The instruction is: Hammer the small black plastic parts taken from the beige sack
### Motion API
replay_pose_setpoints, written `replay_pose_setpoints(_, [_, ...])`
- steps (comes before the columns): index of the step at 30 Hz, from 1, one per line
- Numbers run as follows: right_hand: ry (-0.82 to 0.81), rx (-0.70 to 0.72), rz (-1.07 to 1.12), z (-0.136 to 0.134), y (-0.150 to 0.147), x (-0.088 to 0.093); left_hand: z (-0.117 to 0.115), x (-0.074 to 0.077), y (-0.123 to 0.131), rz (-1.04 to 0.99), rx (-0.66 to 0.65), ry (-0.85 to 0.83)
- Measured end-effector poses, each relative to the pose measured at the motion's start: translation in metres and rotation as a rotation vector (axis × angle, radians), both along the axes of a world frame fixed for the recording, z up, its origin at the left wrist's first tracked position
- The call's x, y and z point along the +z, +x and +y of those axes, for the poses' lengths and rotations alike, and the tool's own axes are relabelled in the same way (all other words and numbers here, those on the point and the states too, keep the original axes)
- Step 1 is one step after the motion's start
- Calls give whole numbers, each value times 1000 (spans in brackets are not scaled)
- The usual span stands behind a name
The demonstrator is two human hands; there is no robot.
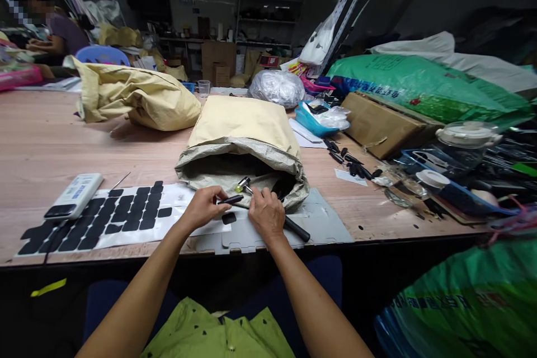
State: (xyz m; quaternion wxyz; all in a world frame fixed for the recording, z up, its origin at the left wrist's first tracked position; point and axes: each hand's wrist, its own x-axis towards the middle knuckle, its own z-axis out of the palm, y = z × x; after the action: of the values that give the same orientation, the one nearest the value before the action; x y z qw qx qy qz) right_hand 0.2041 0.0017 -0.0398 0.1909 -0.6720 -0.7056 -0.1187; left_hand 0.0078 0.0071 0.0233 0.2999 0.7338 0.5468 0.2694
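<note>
My left hand (205, 207) pinches a short black stick-like piece (231, 199) just in front of the open sack mouth. Close beside it, my right hand (267, 213) is closed over the middle of a small hammer. The hammer's silver head with a yellow-green face points to the sack, and its black grip (297, 229) comes out on the right; my fingers hide the shaft between. Facing me is the mouth of a beige paper sack (247, 120), its grey lining turned out and its inside dark. A black rounded patch (229, 218) lies on the sheet under my hands.
On the left are a sheet of black stickers (138, 210) and a white device (74, 196). A second sack (142, 95) lies behind. To the right are loose black parts (354, 165), a cardboard box (386, 123) and a clear jar (467, 142). A person (62, 33) sits far left.
</note>
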Motion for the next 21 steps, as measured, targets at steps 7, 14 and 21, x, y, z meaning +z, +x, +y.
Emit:
replay_pose_setpoints(7, [25,11,-1,-1,0,0,-16,-41,-7,-11,41,52])
replay_pose_setpoints(14, [-38,31,124,-1,6,7,-20,-45,-3,29,48,128])
replay_pose_setpoints(21, [28,211,593,-27,11,18,-20,-46,-3,30,41,129])
